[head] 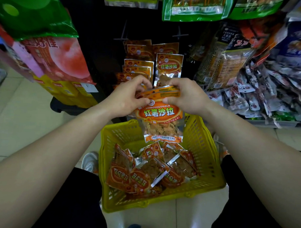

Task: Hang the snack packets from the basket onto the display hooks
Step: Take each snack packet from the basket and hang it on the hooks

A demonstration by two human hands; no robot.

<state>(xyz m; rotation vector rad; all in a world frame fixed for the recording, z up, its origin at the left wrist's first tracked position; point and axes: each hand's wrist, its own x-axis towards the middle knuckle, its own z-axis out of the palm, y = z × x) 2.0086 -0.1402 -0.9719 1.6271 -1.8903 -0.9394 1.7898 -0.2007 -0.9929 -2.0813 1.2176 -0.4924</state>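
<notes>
Both hands pinch held packet point(160, 117) at its top edge: left hand point(128, 97), right hand point(184, 96). Packet hangs below the grip, over yellow basket point(204, 150), near hung packets point(168, 66).

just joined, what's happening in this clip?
A person is restocking snacks. Both hands, left hand and right hand, pinch the top edge of an orange snack packet, held up over a yellow basket on the floor. More of the same packets lie in the basket. Identical hung packets are already on the display just behind the hands. The held one is not yet on a hook.
</notes>
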